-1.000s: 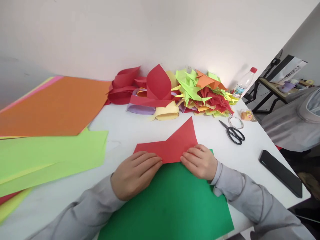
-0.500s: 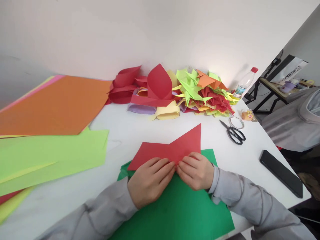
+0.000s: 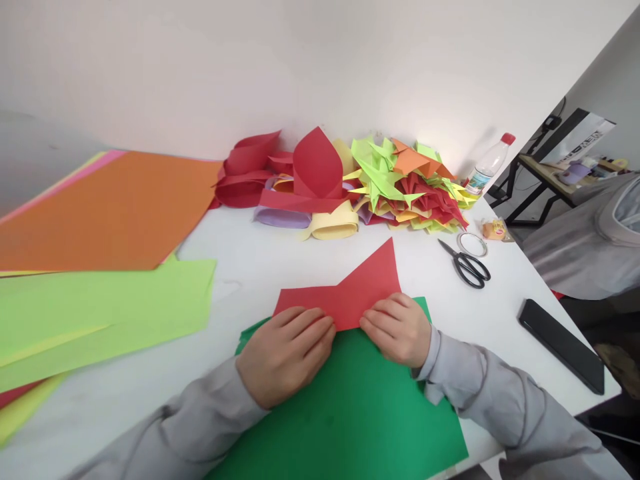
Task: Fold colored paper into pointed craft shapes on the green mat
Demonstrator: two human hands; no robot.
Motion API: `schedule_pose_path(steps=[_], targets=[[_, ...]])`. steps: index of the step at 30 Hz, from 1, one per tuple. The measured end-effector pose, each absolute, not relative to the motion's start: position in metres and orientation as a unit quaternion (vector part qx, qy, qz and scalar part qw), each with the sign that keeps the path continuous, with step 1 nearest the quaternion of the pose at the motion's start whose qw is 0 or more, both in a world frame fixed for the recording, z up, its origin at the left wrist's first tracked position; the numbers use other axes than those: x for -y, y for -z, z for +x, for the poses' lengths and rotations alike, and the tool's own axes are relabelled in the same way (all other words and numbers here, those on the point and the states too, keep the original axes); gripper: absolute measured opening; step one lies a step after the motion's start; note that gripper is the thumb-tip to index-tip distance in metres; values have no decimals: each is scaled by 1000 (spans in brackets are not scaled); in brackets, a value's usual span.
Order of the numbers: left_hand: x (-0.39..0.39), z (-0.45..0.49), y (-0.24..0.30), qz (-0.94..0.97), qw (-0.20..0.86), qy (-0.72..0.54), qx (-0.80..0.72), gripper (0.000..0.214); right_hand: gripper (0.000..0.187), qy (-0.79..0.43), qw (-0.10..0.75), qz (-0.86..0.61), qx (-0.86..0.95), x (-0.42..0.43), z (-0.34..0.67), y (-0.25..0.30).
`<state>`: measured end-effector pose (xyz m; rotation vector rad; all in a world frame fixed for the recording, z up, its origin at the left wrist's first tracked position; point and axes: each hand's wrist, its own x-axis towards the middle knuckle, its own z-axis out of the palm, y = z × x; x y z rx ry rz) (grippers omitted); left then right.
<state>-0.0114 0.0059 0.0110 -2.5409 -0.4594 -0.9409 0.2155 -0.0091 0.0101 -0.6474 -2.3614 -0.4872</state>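
Note:
A folded sheet of red paper is held by its near edge between my two hands, above a green sheet. Its right part rises to a point, and its left part is a lower band. My left hand pinches the near edge on the left, fingers together, thumb hidden. On the right, my right hand grips the same edge with curled fingers. A short stretch of the red edge shows between the hands.
Orange sheets and light green sheets lie at left. Along the wall stand red paper shapes and a pile of folded paper pieces. Scissors, a tape roll, a bottle and a black case are at right.
My hands have moved apart along the red paper's near edge, the left one going left and the right one slightly right. The paper has tilted, its peak shifting a little left.

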Motion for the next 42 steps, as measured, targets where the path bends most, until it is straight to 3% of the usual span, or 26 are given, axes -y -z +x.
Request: schedule_pose_path(steps=[23, 42], targets=[[-36, -53, -23, -887, 272, 316, 198, 3, 19, 189, 349, -330, 856, -1, 237, -11], [-37, -58, -19, -874, 246, 336, 249, 17, 18, 179, 369, -328, 851, -3, 239, -9]])
